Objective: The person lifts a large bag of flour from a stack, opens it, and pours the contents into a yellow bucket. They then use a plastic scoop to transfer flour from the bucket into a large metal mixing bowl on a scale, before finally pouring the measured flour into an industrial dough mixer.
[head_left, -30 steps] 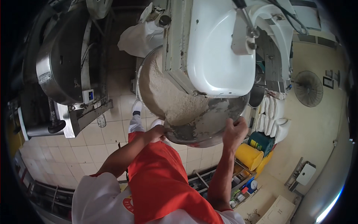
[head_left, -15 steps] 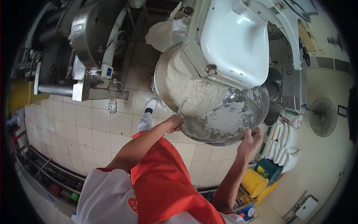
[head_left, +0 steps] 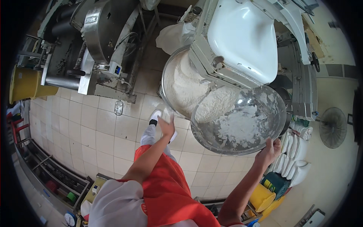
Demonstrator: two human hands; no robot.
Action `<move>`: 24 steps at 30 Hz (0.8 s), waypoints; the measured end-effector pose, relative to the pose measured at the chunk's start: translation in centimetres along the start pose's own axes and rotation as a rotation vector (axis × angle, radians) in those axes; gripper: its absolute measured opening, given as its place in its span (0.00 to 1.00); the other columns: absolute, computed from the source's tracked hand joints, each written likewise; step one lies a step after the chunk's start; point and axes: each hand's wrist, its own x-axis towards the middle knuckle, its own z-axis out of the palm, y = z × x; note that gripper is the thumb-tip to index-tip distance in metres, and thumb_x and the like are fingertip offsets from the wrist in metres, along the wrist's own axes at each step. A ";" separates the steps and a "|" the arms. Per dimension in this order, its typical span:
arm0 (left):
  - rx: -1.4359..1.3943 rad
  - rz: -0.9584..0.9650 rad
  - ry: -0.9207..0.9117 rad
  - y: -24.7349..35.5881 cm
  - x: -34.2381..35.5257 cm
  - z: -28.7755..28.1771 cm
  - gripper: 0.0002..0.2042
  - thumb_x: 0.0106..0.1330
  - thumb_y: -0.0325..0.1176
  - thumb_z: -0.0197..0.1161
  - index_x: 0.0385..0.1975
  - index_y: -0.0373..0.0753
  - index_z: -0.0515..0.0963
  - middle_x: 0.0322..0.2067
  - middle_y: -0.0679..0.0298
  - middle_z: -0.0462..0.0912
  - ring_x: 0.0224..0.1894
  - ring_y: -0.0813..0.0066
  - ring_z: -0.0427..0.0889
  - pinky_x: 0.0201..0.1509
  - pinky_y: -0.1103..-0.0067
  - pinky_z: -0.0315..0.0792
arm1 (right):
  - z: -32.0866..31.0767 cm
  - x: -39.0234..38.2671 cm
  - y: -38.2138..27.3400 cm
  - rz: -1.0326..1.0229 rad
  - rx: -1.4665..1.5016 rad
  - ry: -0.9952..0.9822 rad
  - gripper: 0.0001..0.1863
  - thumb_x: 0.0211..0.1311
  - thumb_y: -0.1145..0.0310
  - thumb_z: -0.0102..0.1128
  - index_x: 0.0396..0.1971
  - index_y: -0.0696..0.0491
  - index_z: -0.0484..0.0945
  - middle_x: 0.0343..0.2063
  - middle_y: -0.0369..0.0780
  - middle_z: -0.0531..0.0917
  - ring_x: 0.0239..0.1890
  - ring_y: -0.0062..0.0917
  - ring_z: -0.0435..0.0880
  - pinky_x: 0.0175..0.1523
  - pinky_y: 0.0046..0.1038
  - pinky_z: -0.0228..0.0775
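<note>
A wide metal bowl (head_left: 206,140) hangs tilted in front of me, with a heap of flour (head_left: 217,104) at its left side and a white powdery patch (head_left: 242,125) across its bottom. My right hand (head_left: 269,152) is closed on its near right rim, thumb on top. To the left, apart from the bowl, my left hand (head_left: 166,126) is empty with thumb and fingers spread. Beyond it stands a round metal bin (head_left: 163,81) holding much pale flour (head_left: 185,85); the bowl overlaps its right side.
A machine with a glossy white cover (head_left: 242,41) overhangs the bin and bowl. At left stands a metal roller machine (head_left: 96,34). A clear jar (head_left: 118,108) is on the tiled floor (head_left: 102,126). White sacks (head_left: 289,151), yellow buckets (head_left: 262,197) and a fan (head_left: 332,128) are at right.
My left hand has let go at the bowl's left rim, moved left and spread its fingers. The bowl, still in my right hand, has shifted right and nearer, showing more of the bin.
</note>
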 end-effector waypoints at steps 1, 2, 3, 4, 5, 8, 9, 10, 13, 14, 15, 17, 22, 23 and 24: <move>-0.063 0.014 0.018 0.7 2.1 2.1 0.48 0.60 0.54 0.61 0.65 0.23 0.43 0.63 0.32 0.50 0.68 0.38 0.48 0.70 0.63 0.48 | 0.8 0.1 -0.8 0.014 0.049 -0.027 0.07 0.53 0.84 0.50 0.23 0.55 0.68 0.25 0.33 0.75 0.27 0.13 0.70 0.37 0.16 0.63; -0.128 0.031 0.039 2.0 4.9 3.6 0.49 0.59 0.53 0.62 0.66 0.25 0.42 0.64 0.31 0.48 0.68 0.38 0.45 0.71 0.63 0.46 | 1.6 0.1 -1.4 0.025 0.101 -0.056 0.07 0.53 0.84 0.50 0.24 0.54 0.68 0.25 0.33 0.75 0.27 0.13 0.71 0.37 0.16 0.64; -0.162 0.076 0.141 4.3 7.7 3.7 0.48 0.59 0.53 0.63 0.67 0.26 0.43 0.65 0.33 0.47 0.69 0.39 0.45 0.71 0.62 0.45 | 1.6 0.2 -1.1 0.022 0.100 -0.053 0.08 0.51 0.85 0.50 0.23 0.54 0.67 0.24 0.33 0.75 0.26 0.13 0.71 0.36 0.16 0.64; -0.189 0.126 0.226 7.5 9.8 3.3 0.48 0.58 0.53 0.63 0.67 0.27 0.44 0.65 0.35 0.47 0.69 0.39 0.44 0.71 0.62 0.45 | 2.4 0.0 -1.6 0.017 0.086 -0.041 0.08 0.51 0.85 0.50 0.23 0.54 0.67 0.24 0.33 0.75 0.26 0.13 0.71 0.36 0.16 0.64; 0.000 0.333 0.199 10.6 11.3 2.2 0.46 0.58 0.52 0.63 0.67 0.29 0.46 0.65 0.37 0.50 0.69 0.41 0.47 0.71 0.63 0.46 | 3.7 -0.4 -2.5 0.033 0.076 0.003 0.12 0.50 0.84 0.50 0.20 0.51 0.61 0.22 0.30 0.67 0.24 0.12 0.63 0.32 0.16 0.57; 0.384 0.688 0.132 16.0 12.5 -2.9 0.43 0.57 0.51 0.64 0.65 0.30 0.52 0.63 0.40 0.56 0.66 0.44 0.54 0.70 0.65 0.50 | 3.6 -1.1 -2.9 0.069 0.004 0.074 0.16 0.48 0.83 0.51 0.17 0.49 0.55 0.19 0.27 0.60 0.23 0.11 0.56 0.29 0.15 0.51; 0.573 0.825 0.107 17.0 12.9 -3.7 0.41 0.57 0.50 0.65 0.64 0.31 0.55 0.62 0.41 0.59 0.65 0.46 0.59 0.69 0.65 0.53 | 4.5 -1.2 -3.3 0.070 0.042 0.071 0.16 0.48 0.83 0.51 0.17 0.49 0.55 0.19 0.27 0.60 0.23 0.11 0.56 0.29 0.15 0.50; 0.487 0.699 -0.173 16.8 12.6 -4.6 0.41 0.58 0.51 0.64 0.64 0.31 0.56 0.62 0.42 0.60 0.63 0.46 0.62 0.68 0.65 0.54 | 4.9 -1.1 -3.7 0.075 0.073 0.054 0.16 0.49 0.83 0.51 0.17 0.49 0.55 0.19 0.27 0.61 0.22 0.10 0.56 0.28 0.16 0.50; 0.359 0.406 -0.907 11.2 10.3 -4.6 0.36 0.60 0.54 0.60 0.60 0.31 0.62 0.59 0.45 0.65 0.58 0.52 0.69 0.64 0.65 0.61 | 6.5 -1.3 -5.4 0.110 0.000 0.032 0.15 0.50 0.81 0.52 0.17 0.49 0.56 0.18 0.27 0.61 0.21 0.10 0.56 0.26 0.16 0.51; 0.069 0.013 -1.171 12.6 7.2 -5.9 0.29 0.61 0.50 0.60 0.55 0.34 0.67 0.51 0.49 0.71 0.50 0.58 0.74 0.53 0.66 0.69 | 6.9 -1.7 -5.8 0.125 -0.070 0.043 0.15 0.50 0.80 0.53 0.17 0.49 0.56 0.18 0.28 0.62 0.20 0.10 0.57 0.25 0.16 0.52; -0.149 -0.451 -1.286 14.4 3.9 -7.7 0.22 0.62 0.46 0.60 0.50 0.38 0.73 0.43 0.53 0.77 0.43 0.64 0.79 0.42 0.67 0.76 | 8.0 -2.3 -7.0 0.145 -0.098 0.046 0.13 0.51 0.78 0.53 0.17 0.50 0.59 0.16 0.29 0.64 0.17 0.12 0.60 0.22 0.17 0.56; -0.192 -0.755 -1.323 12.5 3.0 -5.7 0.18 0.63 0.40 0.60 0.48 0.36 0.74 0.40 0.54 0.78 0.41 0.66 0.81 0.40 0.67 0.78 | 10.0 -2.8 -9.1 0.117 -0.188 0.025 0.12 0.51 0.77 0.53 0.17 0.52 0.61 0.15 0.30 0.66 0.15 0.13 0.62 0.20 0.18 0.58; -0.416 -0.751 -1.240 12.3 6.3 -2.2 0.08 0.61 0.21 0.51 0.39 0.27 0.73 0.32 0.56 0.80 0.33 0.63 0.83 0.40 0.68 0.81 | 14.5 -3.6 -13.1 0.091 -0.384 -0.001 0.09 0.53 0.76 0.53 0.17 0.56 0.65 0.14 0.35 0.70 0.12 0.16 0.68 0.18 0.20 0.62; -0.359 -0.728 -1.253 14.0 6.7 -3.0 0.06 0.61 0.21 0.51 0.35 0.28 0.73 0.31 0.56 0.81 0.32 0.65 0.83 0.41 0.71 0.81 | 15.3 -3.7 -13.6 0.075 -0.416 0.004 0.09 0.53 0.76 0.54 0.17 0.57 0.65 0.13 0.36 0.71 0.12 0.17 0.69 0.17 0.21 0.62; -0.351 -0.735 -1.265 13.5 6.2 -3.0 0.06 0.61 0.21 0.51 0.35 0.28 0.73 0.31 0.56 0.81 0.32 0.65 0.83 0.41 0.71 0.81 | 16.1 -3.7 -13.5 0.080 -0.425 0.014 0.09 0.53 0.76 0.54 0.17 0.57 0.65 0.13 0.36 0.71 0.12 0.17 0.69 0.17 0.21 0.62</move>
